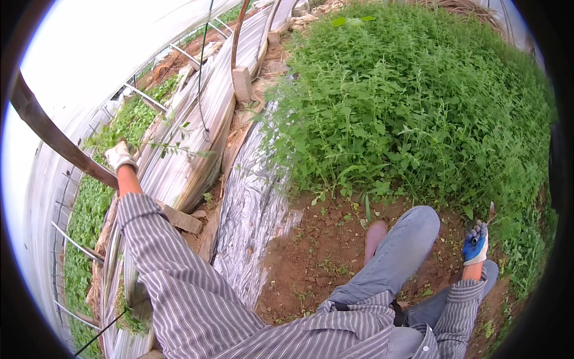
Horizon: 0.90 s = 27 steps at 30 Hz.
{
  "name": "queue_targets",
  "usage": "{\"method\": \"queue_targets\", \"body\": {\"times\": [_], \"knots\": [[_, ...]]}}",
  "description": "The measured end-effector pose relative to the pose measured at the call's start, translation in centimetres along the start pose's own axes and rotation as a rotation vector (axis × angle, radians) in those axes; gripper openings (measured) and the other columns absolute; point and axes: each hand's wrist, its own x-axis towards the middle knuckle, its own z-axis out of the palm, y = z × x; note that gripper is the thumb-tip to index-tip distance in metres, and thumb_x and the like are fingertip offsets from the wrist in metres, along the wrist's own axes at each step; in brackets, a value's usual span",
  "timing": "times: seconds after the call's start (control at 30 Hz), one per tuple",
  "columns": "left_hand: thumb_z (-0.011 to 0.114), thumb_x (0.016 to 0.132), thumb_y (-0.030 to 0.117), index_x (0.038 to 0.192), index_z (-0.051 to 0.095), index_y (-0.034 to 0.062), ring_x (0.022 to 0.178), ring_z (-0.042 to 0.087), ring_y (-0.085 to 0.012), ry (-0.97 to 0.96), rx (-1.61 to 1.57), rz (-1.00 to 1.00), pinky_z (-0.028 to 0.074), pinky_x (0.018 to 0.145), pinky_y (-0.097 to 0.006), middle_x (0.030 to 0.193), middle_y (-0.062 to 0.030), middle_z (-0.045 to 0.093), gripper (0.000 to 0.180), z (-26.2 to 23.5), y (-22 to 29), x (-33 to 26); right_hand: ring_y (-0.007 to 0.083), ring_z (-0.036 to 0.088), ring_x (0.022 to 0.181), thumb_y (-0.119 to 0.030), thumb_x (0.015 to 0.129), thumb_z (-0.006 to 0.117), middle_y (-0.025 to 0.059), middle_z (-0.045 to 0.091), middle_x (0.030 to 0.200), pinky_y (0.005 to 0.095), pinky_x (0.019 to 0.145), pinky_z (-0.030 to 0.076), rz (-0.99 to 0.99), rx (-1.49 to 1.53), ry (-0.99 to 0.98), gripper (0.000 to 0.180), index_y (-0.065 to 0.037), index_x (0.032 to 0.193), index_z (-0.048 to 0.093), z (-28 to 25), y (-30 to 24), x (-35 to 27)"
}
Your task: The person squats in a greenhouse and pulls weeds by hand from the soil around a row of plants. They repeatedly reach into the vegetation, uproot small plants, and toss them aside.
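Observation:
My left hand [121,157], in a whitish work glove, is stretched far out to the left, closed on a pulled green weed [173,148] whose thin leafy stems stick out to both sides. Down at the right, by my knee, my right hand [476,244] wears a blue-and-white coated glove. Its fingers are wrapped round a small hand tool [491,213]; a dark round handle end shows in the fist and a narrow brownish part rises above it. The tool's exact kind is hard to make out. Just beyond that hand begins a dense stand of green weeds [394,107].
Bare brown soil [305,257] lies around my legs. A silvery plastic sheet [239,227] runs along the left, beside folded clear film [191,143], bricks [242,84] and a block [182,219]. A curved wooden pole [60,137] crosses near my left arm. Low green plants grow beyond.

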Motion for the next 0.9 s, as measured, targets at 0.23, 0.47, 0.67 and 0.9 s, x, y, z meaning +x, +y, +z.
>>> {"method": "queue_targets", "body": {"times": [0.23, 0.47, 0.67, 0.9], "knots": [[0.056, 0.080, 0.004, 0.096, 0.055, 0.0068, 0.054, 0.057, -0.0160, -0.754, -0.142, -0.221, 0.050, 0.045, -0.030, 0.072, -0.0088, 0.059, 0.016, 6.2, -18.7, -16.7, 0.0039, 0.044, 0.053, -0.030, 0.091, 0.051, -0.0085, 0.048, 0.068, 0.0194, 0.045, 0.035, -0.017, -0.210, 0.042, 0.024, -0.012, 0.106, 0.055, 3.5, 1.7, -3.3], [0.062, 0.080, 0.010, 0.102, 0.056, 0.0048, 0.070, 0.063, -0.0212, -1.103, -0.079, -0.488, 0.054, 0.057, -0.035, 0.085, -0.0098, 0.063, 0.024, 10.3, -23.3, -26.5, 0.0041, 0.042, 0.052, -0.029, 0.091, 0.050, -0.0084, 0.045, 0.068, 0.0195, 0.045, 0.033, -0.046, -0.270, 0.076, 0.028, -0.010, 0.111, 0.053, 3.1, -0.9, -5.2], [0.064, 0.082, 0.018, 0.098, 0.059, 0.0083, 0.065, 0.062, -0.0126, -1.122, -0.153, -0.464, 0.051, 0.049, -0.024, 0.079, -0.0044, 0.063, 0.020, 11.0, -22.7, -28.5, 0.0085, 0.045, 0.056, -0.027, 0.091, 0.051, -0.0054, 0.048, 0.070, 0.0238, 0.049, 0.036, -0.009, -0.231, -0.093, 0.028, -0.007, 0.110, 0.049, 10.2, -0.9, -6.8], [0.061, 0.085, 0.023, 0.097, 0.061, 0.0098, 0.067, 0.059, -0.0094, -1.292, -0.308, -0.171, 0.045, 0.051, -0.022, 0.079, -0.0008, 0.062, 0.018, 12.0, -12.7, -35.8, 0.0087, 0.047, 0.057, -0.025, 0.091, 0.051, -0.0048, 0.049, 0.072, 0.0235, 0.051, 0.039, -0.032, -0.119, -0.189, 0.027, -0.006, 0.109, 0.050, 15.4, -4.0, -5.3]]}}
